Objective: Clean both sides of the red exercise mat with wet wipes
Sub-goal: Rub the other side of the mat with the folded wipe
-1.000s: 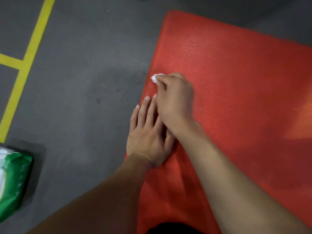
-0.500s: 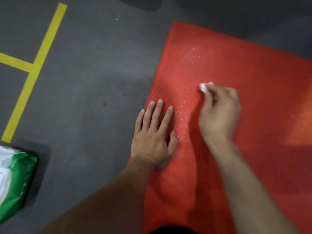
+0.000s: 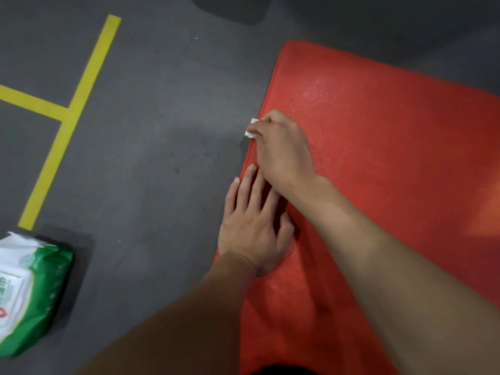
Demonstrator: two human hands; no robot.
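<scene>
The red exercise mat (image 3: pixel 392 147) lies flat on the grey floor and fills the right half of the view. My left hand (image 3: pixel 251 226) rests flat, fingers straight, on the mat's left edge. Just beyond it my right hand (image 3: pixel 284 150) grips a small crumpled white wet wipe (image 3: pixel 251 131) and presses it on the mat's left edge. My right wrist crosses over my left fingertips. Only a corner of the wipe shows past my fingers.
A green and white pack of wet wipes (image 3: pixel 29 290) lies on the floor at the lower left. Yellow floor lines (image 3: pixel 73 109) run across the left side. A dark object (image 3: pixel 232 9) sits at the top edge beyond the mat.
My right hand has swept the wipe from the middle of the mat back left to its edge. My left hand has stayed flat in place.
</scene>
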